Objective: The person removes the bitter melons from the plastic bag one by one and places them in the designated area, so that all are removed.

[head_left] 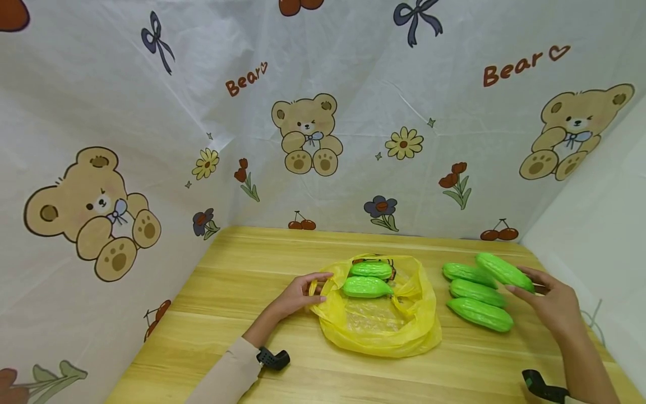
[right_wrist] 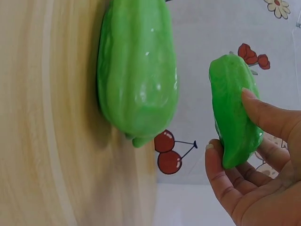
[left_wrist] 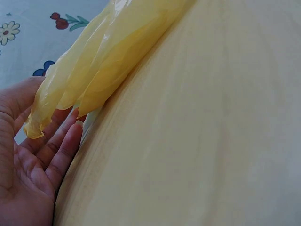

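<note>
My right hand grips a bright green bitter melon by its near end, between thumb and fingers. The right wrist view shows this held melon raised off the table. Beneath and left of it, three more bitter melons lie side by side on the table. A yellow plastic bag sits with its mouth spread wide, and two bitter melons lie inside at its far left. At the bag's left edge, my left hand holds the crumpled rim between thumb and fingers.
The wooden table meets a white printed cloth with bears and flowers at its back and left. A plain white wall borders the right side, with a thin cable near the right hand.
</note>
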`<state>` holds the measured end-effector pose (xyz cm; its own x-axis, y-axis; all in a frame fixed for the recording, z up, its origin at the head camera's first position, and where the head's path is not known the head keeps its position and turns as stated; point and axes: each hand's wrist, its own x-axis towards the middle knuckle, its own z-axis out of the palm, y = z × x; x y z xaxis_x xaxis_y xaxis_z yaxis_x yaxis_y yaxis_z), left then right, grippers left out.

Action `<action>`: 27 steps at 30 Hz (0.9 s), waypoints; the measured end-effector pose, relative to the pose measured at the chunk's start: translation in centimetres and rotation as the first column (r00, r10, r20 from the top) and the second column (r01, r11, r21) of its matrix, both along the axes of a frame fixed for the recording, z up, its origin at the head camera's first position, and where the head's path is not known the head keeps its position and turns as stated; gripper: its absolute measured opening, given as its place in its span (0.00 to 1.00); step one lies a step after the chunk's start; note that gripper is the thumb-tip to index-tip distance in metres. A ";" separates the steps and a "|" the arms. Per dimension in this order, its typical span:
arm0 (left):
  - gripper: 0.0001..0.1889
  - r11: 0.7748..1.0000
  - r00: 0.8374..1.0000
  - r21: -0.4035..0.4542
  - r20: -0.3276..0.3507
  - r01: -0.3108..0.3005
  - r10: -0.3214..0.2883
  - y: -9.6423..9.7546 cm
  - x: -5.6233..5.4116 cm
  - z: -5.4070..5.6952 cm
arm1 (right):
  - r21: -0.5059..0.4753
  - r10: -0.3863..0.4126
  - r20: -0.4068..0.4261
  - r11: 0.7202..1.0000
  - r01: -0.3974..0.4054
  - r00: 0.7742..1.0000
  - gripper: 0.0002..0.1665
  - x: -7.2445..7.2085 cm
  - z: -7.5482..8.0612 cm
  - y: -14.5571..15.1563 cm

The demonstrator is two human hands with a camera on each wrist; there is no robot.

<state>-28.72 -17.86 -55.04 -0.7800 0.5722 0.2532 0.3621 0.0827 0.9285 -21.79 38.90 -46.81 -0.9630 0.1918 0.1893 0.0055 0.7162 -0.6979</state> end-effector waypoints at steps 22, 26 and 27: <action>0.30 1.000 1.000 -0.014 0.006 -0.009 0.009 0.0 -0.2 -0.2 | -0.057 -0.080 0.155 0.994 0.090 0.985 0.49 -0.3 -2.1 2.6; 0.30 1.000 1.000 -0.014 0.002 -0.008 0.009 -0.1 -0.2 -0.2 | -0.050 -0.093 0.176 0.993 0.103 0.980 0.49 -0.4 -2.5 2.8; 0.30 1.000 1.000 -0.015 0.001 -0.007 0.007 -0.1 -0.2 -0.2 | -0.043 -0.097 0.178 0.993 0.106 0.979 0.49 -0.4 -2.6 2.8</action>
<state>-28.96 -17.94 -55.26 -0.7846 0.5701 0.2437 0.3601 0.0991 0.9276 -22.19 41.67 -49.38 -0.9554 0.2953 0.0065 0.2017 0.6684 -0.7160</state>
